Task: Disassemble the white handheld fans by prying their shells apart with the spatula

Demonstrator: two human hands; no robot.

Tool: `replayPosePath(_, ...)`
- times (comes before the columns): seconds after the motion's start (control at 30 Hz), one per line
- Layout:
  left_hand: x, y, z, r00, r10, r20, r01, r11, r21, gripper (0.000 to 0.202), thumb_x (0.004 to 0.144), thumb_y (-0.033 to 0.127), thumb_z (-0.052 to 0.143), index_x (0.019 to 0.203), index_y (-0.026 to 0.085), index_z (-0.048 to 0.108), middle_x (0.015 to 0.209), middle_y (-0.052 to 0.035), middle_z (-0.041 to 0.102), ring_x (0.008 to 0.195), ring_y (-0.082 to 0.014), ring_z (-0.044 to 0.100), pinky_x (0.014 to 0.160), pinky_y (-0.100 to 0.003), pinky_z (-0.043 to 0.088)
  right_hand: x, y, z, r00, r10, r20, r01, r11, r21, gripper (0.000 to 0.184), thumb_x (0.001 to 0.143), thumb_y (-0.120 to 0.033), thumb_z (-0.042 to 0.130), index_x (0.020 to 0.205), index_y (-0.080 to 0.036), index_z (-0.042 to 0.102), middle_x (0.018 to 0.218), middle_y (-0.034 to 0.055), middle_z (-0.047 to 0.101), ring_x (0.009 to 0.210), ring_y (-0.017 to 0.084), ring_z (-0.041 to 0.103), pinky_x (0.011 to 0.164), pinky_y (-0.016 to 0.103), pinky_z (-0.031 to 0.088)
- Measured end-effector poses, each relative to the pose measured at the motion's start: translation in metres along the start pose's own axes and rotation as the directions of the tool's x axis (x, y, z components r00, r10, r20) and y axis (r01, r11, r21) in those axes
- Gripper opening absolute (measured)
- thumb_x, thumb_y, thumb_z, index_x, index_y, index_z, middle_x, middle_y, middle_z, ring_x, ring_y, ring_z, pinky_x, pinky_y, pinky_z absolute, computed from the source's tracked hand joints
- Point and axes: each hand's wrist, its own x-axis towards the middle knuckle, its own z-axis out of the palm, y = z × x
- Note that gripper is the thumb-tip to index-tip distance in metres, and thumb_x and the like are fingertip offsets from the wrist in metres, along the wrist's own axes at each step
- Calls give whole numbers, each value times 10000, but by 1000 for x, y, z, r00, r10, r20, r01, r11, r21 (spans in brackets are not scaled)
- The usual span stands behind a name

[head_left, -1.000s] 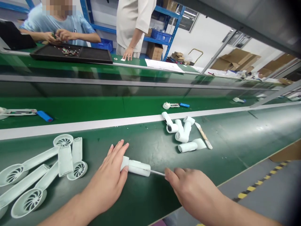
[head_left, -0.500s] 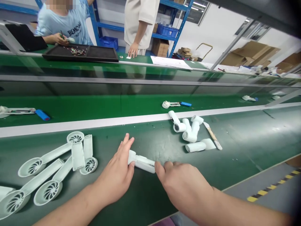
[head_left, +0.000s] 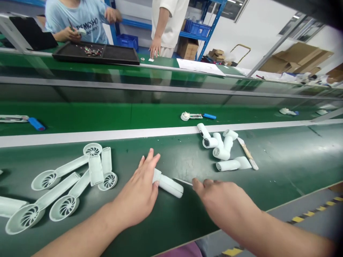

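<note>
— Head view: what lies under the hands?
— White plastic tube (head_left: 168, 186), slantwise on a green conveyor belt (head_left: 270, 171), between the left hand (head_left: 138, 189) and the right hand (head_left: 222, 200).
— Fingers?
— Left fingers (head_left: 150, 159) open and splayed, thumb side against the tube's near end, no full wrap. Right fingers (head_left: 206, 184) loosely curled beside a thin white rod (head_left: 183, 182). Contact or pinch on the rod: impossible to tell from here.
— Handling, at a guess?
— Light, thin-walled moulding. Stiff along the length, perhaps a little slippery when smooth and dry. Rod likely fragile and easy to bend.
— Best hold?
— Around the middle of the tube, with a gentle wrap of the fingers. Never by the rod.
— Anything else nearby?
— On the left, moulded fan-grille housings (head_left: 92, 150) in a loose heap on the belt. On the right, a pile of white tube pieces (head_left: 219, 144) beside a wooden-handled scraper (head_left: 249, 157).
— Containers?
— Across the line, a black tray (head_left: 120, 57) with small electronic parts (head_left: 92, 51) scattered in one side. Farther back, a blue plastic crate (head_left: 126, 41) under a shelf, contents out of sight.
</note>
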Motion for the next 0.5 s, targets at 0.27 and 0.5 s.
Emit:
replayPosePath(0.27,-1,-4,3,1000,8,13,-9,998,57,475,948,284,382,1418,262,317,1544,-66,279,1410,-317,246,1052,-549,421,-20,20,18,910,80,-406,33,964,263,188,970,-244,401,985,-197,582,583,-17,522,469,140,497,463,302,155)
replayPosePath(0.5,3,-7,6,996,63,-63,-53,987,151,488,931,333,415,1396,209,336,1503,-93,357,1425,-288,229,1152,-580,229,-47,6,56,941,137,-309,-20,936,352,178,980,-195,381,1021,-202,555,615,-26,522,509,123,474,498,305,166)
